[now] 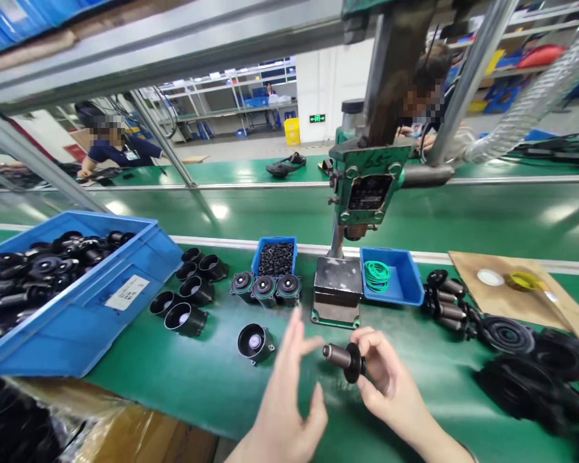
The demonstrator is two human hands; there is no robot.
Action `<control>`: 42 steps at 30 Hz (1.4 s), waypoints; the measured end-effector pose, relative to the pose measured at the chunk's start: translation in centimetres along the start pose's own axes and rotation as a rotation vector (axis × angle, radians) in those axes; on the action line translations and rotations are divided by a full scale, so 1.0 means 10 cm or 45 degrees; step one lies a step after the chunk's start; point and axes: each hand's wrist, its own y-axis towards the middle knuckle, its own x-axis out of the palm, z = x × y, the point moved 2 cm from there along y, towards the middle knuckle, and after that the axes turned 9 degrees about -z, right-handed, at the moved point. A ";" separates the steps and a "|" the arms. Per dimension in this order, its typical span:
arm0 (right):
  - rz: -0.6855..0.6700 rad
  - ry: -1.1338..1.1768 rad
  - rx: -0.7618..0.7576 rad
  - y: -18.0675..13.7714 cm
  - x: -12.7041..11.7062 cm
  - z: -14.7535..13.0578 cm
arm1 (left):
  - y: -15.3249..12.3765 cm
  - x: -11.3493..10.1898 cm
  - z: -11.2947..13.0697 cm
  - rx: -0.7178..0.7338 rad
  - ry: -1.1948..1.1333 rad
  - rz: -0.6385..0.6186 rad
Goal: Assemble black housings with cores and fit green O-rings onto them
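Between the fingers of my right hand (386, 379) is a black part with a round flange and a grey-brown shaft (340, 355). Its shaft points left, toward my other hand. My left hand (294, 392) is raised over the bench with its fingers stretched out and nothing in it. Just left of that hand, a black cup-shaped housing (255, 342) stands with a pale disc inside. Behind it are three black housings with green rings (264, 289) in a row. The metal block (338, 283) of the press base stands beyond my right hand.
A green press head (369, 186) hangs above the block. A large blue bin (91, 321) of flanged parts and several black cups (197, 290) are at left. One small blue bin (403, 283) holds green rings; another (275, 243) holds small black pieces. More flanged parts (448, 305) lie right.
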 end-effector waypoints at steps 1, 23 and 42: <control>0.023 -0.002 0.007 0.01 -0.02 0.01 | -0.02 -0.11 -0.07 -0.015 0.208 0.196; 0.083 0.267 0.267 -0.01 -0.02 0.01 | 0.03 -0.46 -0.42 -0.692 0.401 -0.013; -0.102 0.272 0.336 0.07 0.48 -0.01 | -0.10 -0.09 -0.14 -0.426 -0.473 0.117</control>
